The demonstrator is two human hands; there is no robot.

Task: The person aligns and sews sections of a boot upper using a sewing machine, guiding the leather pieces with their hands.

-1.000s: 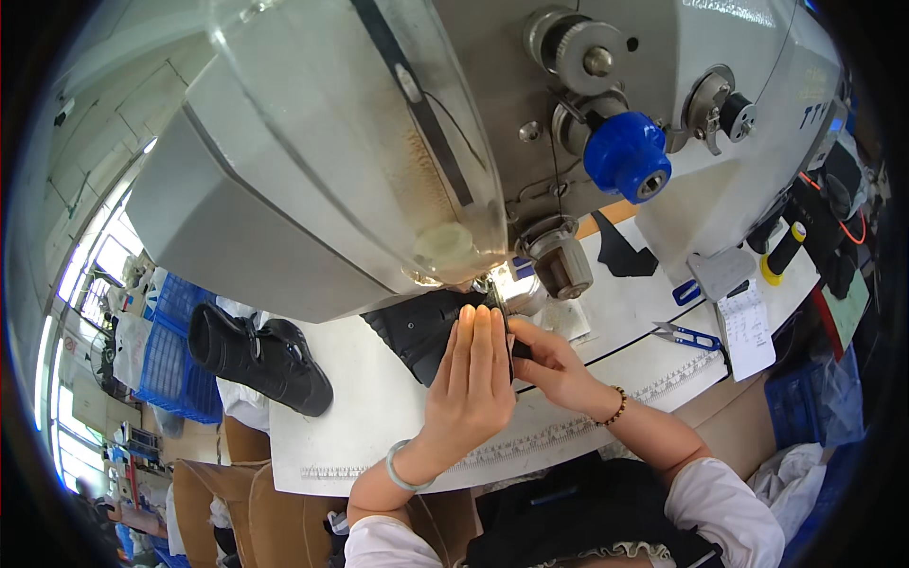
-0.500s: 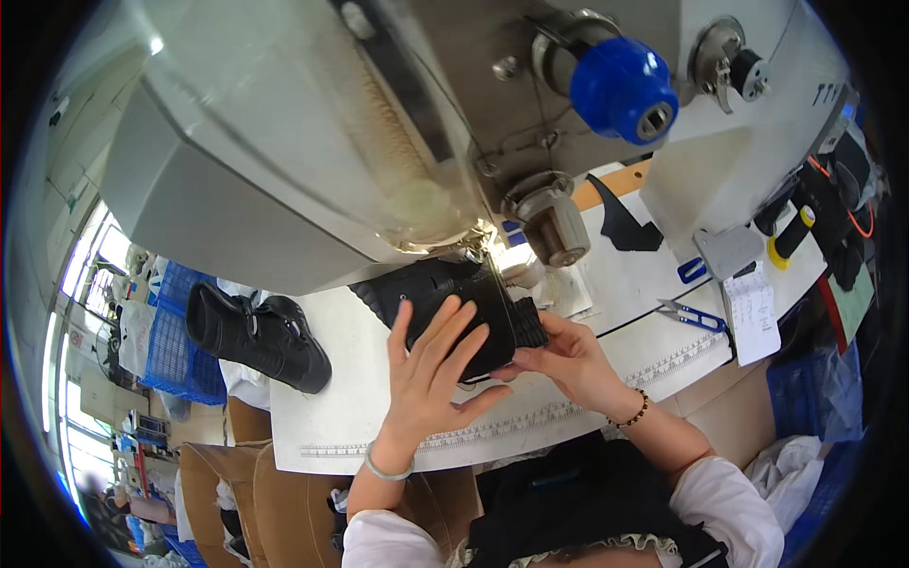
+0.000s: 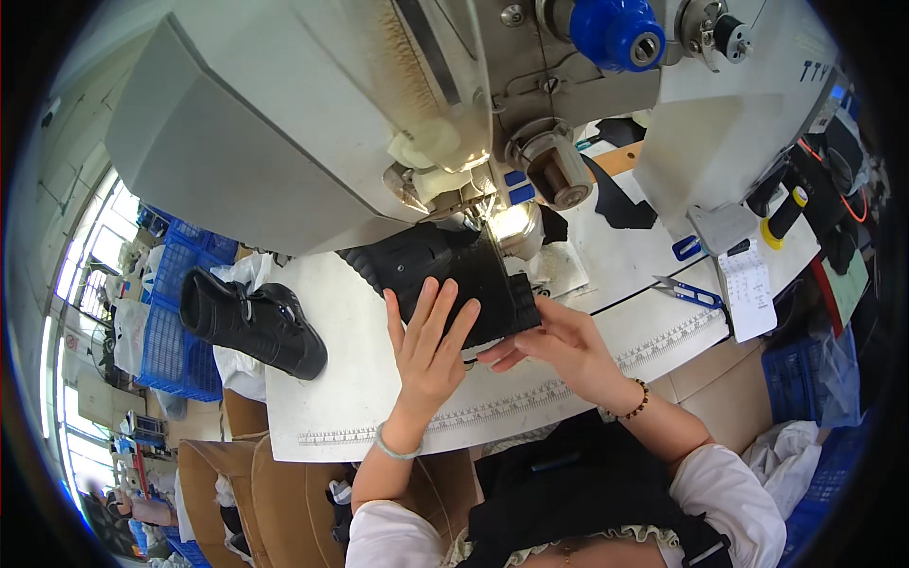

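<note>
A black boot upper (image 3: pixel 459 289) with ribbed, padded edges lies under the sewing machine head (image 3: pixel 445 180), by the lit needle area. My left hand (image 3: pixel 428 355) rests on its near left part, fingers stretched out and flat against the black material. At the near right corner, my right hand (image 3: pixel 568 352) has its fingers bent and drawn together on the ribbed edge; part of that grip is hidden. A finished-looking black boot (image 3: pixel 254 324) lies on its side on the white table (image 3: pixel 350 398), left of my left hand.
Blue-handled thread snips (image 3: pixel 691 292) and a paper slip (image 3: pixel 748 295) lie at the right. Behind them stands a black-and-yellow thread spool (image 3: pixel 784 220). A dark cut piece (image 3: pixel 617 201) sits beyond the machine. Below the table's left edge is a cardboard box (image 3: pixel 222 473); blue crates (image 3: pixel 180 327) stand farther left.
The whole view has shifted slightly, with the machine higher in it. My right fingers have slid from a thumb pinch on the ribbed edge toward the upper's near edge. My left hand stays flat on it.
</note>
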